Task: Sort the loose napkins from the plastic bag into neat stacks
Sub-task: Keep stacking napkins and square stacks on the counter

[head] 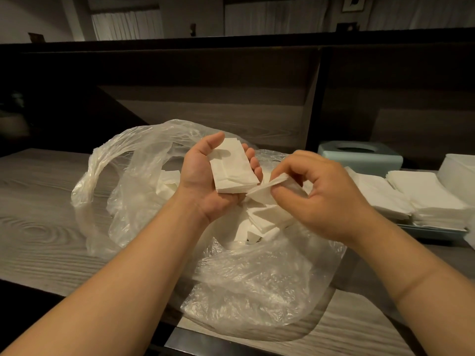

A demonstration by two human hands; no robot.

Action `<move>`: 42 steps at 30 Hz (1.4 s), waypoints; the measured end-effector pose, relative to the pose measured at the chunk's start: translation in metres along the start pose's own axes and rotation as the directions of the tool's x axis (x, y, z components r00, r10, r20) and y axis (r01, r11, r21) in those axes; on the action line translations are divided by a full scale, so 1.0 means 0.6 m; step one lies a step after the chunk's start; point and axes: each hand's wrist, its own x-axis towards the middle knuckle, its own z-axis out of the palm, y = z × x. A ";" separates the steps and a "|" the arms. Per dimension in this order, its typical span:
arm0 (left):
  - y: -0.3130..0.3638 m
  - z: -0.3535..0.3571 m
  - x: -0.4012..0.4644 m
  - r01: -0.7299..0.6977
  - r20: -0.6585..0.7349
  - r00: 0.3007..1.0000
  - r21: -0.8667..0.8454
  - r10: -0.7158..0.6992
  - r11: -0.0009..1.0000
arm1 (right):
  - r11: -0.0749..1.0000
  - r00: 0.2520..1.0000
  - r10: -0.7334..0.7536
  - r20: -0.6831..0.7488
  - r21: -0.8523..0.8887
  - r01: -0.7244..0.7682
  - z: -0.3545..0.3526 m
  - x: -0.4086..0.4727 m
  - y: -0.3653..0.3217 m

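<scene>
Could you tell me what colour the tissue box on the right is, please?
The tissue box is pale blue-green, seen in the head view.

Looks like a restaurant counter: wood-grain countertop (46,201), dark booth-style partition (205,80), napkin stacks (421,199) on a tray (434,231), tissue box (359,154).

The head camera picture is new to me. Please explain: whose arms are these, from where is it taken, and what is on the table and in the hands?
There is no machine here. A person wears a camera on the head, so it looks down at their own arms. The left hand holds a small stack of napkins on its palm. The right hand pinches one napkin. Below lies an open plastic bag with loose napkins inside, on a wooden table. To the right are finished stacks on a tray.
</scene>
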 end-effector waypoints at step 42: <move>-0.024 0.011 -0.023 0.125 0.281 0.908 0.525 -0.310 0.842 | 0.802 0.837 0.508 -0.204 0.467 -0.373 0.025 0.001 -0.026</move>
